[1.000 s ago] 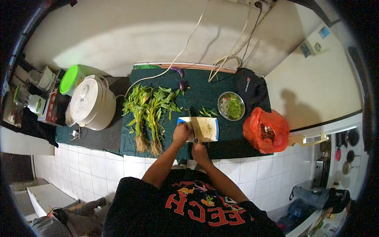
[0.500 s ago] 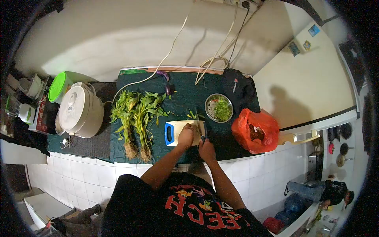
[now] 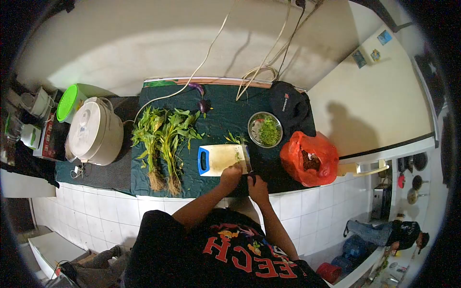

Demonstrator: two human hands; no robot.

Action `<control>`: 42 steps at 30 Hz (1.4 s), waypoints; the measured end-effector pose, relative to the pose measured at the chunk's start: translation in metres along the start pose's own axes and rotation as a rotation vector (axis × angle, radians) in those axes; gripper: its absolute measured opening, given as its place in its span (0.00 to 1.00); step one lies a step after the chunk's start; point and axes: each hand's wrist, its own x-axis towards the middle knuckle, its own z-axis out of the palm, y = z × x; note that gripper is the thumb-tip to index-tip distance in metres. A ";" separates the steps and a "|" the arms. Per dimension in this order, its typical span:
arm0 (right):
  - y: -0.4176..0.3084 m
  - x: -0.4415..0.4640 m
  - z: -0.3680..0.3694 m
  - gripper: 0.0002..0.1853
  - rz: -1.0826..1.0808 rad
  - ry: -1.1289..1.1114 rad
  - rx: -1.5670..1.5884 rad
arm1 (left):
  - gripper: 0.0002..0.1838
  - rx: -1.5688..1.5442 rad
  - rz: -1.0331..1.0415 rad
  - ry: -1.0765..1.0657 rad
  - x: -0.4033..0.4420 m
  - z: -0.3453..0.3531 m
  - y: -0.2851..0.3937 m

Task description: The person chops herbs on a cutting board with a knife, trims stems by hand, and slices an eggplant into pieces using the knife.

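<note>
A white cutting board (image 3: 216, 161) with a blue rim and handle lies in front of me on the dark green cloth. My right hand (image 3: 259, 189) is closed round the dark handle of a knife (image 3: 248, 159), whose blade points away from me along the board's right end. My left hand (image 3: 231, 178) rests at the board's near edge beside the knife, fingers curled together; whatever they hold is hidden. Bits of chopped greens (image 3: 237, 155) lie on the board near the blade. Loose green leaves (image 3: 234, 139) sit just past its far edge.
A steel bowl (image 3: 251, 136) of chopped greens and a red plastic bag (image 3: 325, 161) stand right. Left are leafy greens with roots (image 3: 168, 139) and a white rice cooker (image 3: 91, 134). Eggplants (image 3: 203, 105), a cable and a black cap (image 3: 288, 103) lie behind. Another person (image 3: 403, 235) is at far right.
Both hands have drawn back toward me with the knife. My left hand has moved off the middle of the board to its near edge, and chopped bits now show there.
</note>
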 end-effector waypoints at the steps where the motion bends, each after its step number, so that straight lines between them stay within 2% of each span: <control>1: 0.000 -0.002 -0.001 0.24 0.007 -0.019 0.035 | 0.05 0.058 0.021 -0.061 0.000 -0.005 -0.002; 3: 0.003 -0.006 0.002 0.24 0.019 -0.037 0.076 | 0.04 0.119 0.049 -0.126 -0.002 -0.008 -0.005; 6: 0.007 -0.012 0.008 0.23 0.021 0.006 0.046 | 0.05 0.080 -0.043 -0.191 -0.003 -0.012 -0.012; 8: 0.003 -0.016 0.004 0.23 0.013 -0.022 0.128 | 0.08 -0.185 -0.216 -0.371 0.009 -0.039 -0.020; 11: 0.011 -0.016 0.016 0.24 -0.031 -0.016 0.082 | 0.08 -0.139 -0.294 -0.252 0.020 -0.041 -0.050; 15: 0.001 -0.019 0.025 0.26 -0.034 -0.110 -0.025 | 0.08 -0.163 -0.352 -0.247 0.025 -0.056 -0.076; 17: -0.011 -0.028 0.025 0.27 -0.032 -0.111 -0.042 | 0.10 -0.309 -0.188 -0.152 0.021 -0.045 -0.086; 18: -0.013 -0.029 0.024 0.27 -0.032 -0.111 -0.040 | 0.10 -0.307 -0.187 -0.153 0.019 -0.041 -0.085; 21: -0.020 -0.029 0.021 0.27 -0.004 -0.128 -0.069 | 0.12 -0.166 -0.044 -0.283 0.013 -0.032 -0.077; 22: -0.022 -0.026 0.019 0.27 -0.020 -0.111 -0.051 | 0.12 -0.168 -0.043 -0.286 0.012 -0.034 -0.076; 24: -0.023 -0.020 0.022 0.26 -0.031 -0.097 -0.032 | 0.12 -0.110 0.115 -0.235 0.006 -0.036 -0.078; 28: -0.030 -0.007 0.033 0.25 -0.045 -0.104 -0.040 | 0.13 -0.172 0.117 -0.245 0.001 -0.031 -0.085; 35: -0.029 -0.005 0.063 0.24 0.058 -0.114 -0.020 | 0.13 -0.334 -0.055 -0.175 -0.003 -0.031 -0.088; 37: -0.035 0.001 0.056 0.24 0.049 -0.129 -0.003 | 0.12 -0.389 -0.082 -0.135 0.001 -0.032 -0.086; 39: -0.046 0.007 0.043 0.24 0.038 -0.150 0.011 | 0.10 -0.535 -0.280 -0.085 0.002 -0.034 -0.082; 42: -0.059 0.009 0.032 0.23 0.034 -0.137 -0.045 | 0.08 -0.498 -0.287 -0.147 0.002 -0.031 -0.088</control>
